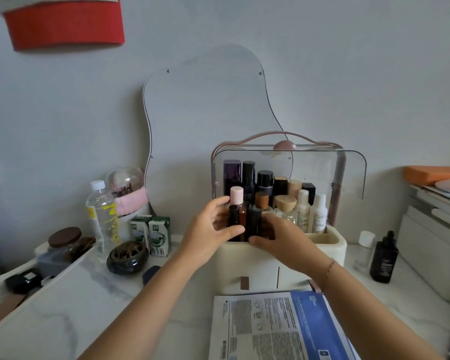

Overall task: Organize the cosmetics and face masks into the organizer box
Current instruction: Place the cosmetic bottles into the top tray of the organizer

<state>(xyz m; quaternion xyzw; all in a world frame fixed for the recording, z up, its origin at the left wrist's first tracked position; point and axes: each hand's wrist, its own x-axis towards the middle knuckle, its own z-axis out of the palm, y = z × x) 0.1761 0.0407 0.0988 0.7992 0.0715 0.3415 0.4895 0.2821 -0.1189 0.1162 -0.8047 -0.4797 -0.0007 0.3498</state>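
A cream organizer box [333, 245] with a raised clear lid [348, 172] and pink handle stands at the middle of the marble table. Several bottles stand inside it. My left hand [211, 227] grips a small dark bottle [233, 218] at the box's front left, beside a brown bottle with a pink cap [237, 195]. My right hand [283, 237] holds a dark tube [253, 222] right next to it. A blue and white face mask pack [278, 326] lies in front of the box. A black dropper bottle [383, 258] and a small clear bottle [364, 249] stand right of the box.
Left of the box are a water bottle [102, 216], two milk cartons [151, 235], a dark incense burner [127, 257], a brown-lidded jar [64, 242] and a wavy mirror [205, 105]. White drawers [431, 245] stand at the right edge.
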